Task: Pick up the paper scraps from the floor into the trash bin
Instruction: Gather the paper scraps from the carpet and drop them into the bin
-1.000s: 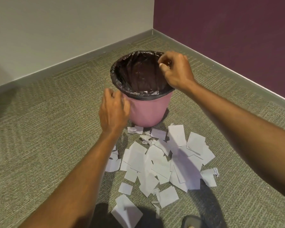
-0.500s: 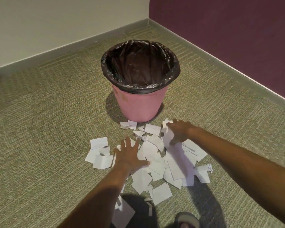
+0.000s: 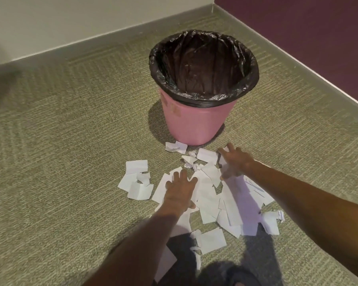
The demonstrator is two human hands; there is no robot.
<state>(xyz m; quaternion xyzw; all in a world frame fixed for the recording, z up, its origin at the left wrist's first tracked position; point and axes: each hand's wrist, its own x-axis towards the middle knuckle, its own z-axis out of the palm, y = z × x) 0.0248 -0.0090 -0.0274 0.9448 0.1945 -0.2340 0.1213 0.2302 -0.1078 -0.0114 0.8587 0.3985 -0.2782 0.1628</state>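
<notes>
The paper scraps [image 3: 211, 195] lie on the carpet floor [image 3: 70, 162] in one loose heap just in front of the pink trash bin [image 3: 196, 122], and a few small crumpled bits [image 3: 176, 146] sit right at its foot. A smaller group of flat pieces [image 3: 135, 180] rests a little apart on the left side of the heap. Your left hand [image 3: 179, 191] is spread flat, palm down, with the fingers fanned over the middle of the heap, and it seems to press on the sheets without pinching any. Your right hand [image 3: 235, 164] is also spread, with the fingers open over the far right edge of the heap, near the bin; I cannot tell for sure whether it already grips a piece. I think these scraps are very light and thin, so they will slide on each other and can slip out or flutter if you lift them loosely. They are soft and will crumple easily, which helps you here: it is better to sweep both hands toward each other and squeeze a bunch between the palms than to pick flat pieces one by one. The flat pieces have no common direction; their long sides point many ways. The heap as a whole stretches from the bin toward you. The bin stands upright, its black liner [image 3: 205, 100] is folded over the rim, and the mouth is open toward you.
</notes>
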